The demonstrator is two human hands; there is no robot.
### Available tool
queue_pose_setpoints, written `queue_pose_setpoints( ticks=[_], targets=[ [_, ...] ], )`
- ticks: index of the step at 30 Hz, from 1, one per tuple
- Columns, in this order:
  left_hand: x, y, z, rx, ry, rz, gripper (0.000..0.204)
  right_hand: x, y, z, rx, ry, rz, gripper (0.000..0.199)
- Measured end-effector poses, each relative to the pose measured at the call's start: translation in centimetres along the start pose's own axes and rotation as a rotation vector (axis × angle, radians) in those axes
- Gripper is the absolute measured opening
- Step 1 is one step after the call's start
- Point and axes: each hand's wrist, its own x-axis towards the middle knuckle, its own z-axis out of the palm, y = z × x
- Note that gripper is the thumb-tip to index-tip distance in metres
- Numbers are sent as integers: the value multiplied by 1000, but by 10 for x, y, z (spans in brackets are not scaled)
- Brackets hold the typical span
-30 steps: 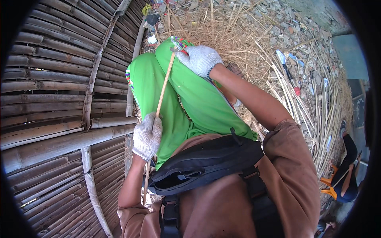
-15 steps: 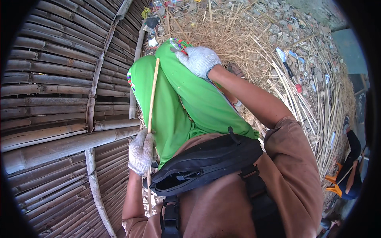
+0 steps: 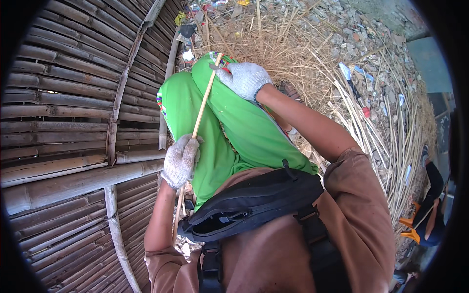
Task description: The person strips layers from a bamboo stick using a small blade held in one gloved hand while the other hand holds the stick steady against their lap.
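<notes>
a: what did the stick [image 3: 204, 100] look like?

b: long, thin, pale yellow-tan and nearly straight.

a: where was it, and which way did it point?

b: over the green trousers [image 3: 254, 129]. its long axis ran forward and leaned a little right, the far tip above the right knee [image 3: 201, 65], the near part passing the left forearm [image 3: 160, 219].

a: and the 2 grips?

b: the gloved left hand [image 3: 181, 161] was closed around the stick. the gloved right hand [image 3: 246, 79] was curled closed on a small grey blade [image 3: 213, 67], which crossed the stick near its far tip; i couldn't tell if they touched.

a: any containers?

b: 1 black bag [image 3: 273, 195] across the belly, its pocket [image 3: 220, 224] gaping; the contents were too dark to make out.
</notes>
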Motion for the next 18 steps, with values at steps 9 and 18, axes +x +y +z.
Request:
queue_pose_setpoints(
  ticks=[9, 18],
  targets=[
    [-23, 5, -3, -178, -22, -128, 35, -6, -7, -7, -20, -26, 3, 84],
    [-82, -11, -1, 290, 82, 60, 31, 6, 10, 10, 31, 50, 51, 82]
  ],
)
